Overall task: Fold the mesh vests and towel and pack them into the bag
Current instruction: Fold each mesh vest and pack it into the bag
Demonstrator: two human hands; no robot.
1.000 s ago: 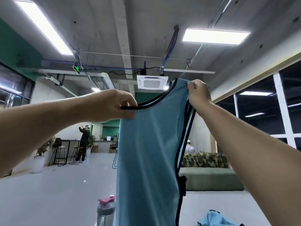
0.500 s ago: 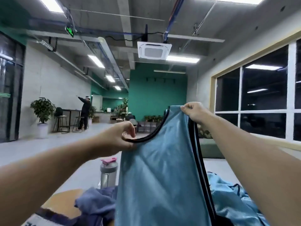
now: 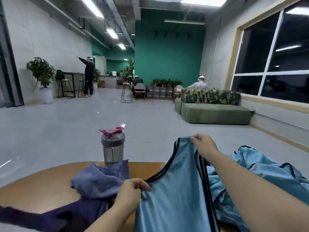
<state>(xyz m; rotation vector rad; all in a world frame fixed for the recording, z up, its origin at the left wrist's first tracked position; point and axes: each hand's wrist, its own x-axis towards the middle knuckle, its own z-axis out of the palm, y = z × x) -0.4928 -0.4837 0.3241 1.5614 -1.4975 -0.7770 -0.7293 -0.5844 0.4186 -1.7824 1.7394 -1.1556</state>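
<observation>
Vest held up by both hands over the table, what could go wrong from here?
1. The light blue mesh vest with dark trim is gripped by the left hand and right hand only at its shoulder straps; laid down, it may bunch and fold crookedly.
2. The grey shaker bottle with pink lid stands at the round wooden table's far edge; swinging cloth might tip it.
3. The crumpled purple-blue towel and the second blue vest crowd the space and may tangle.
</observation>
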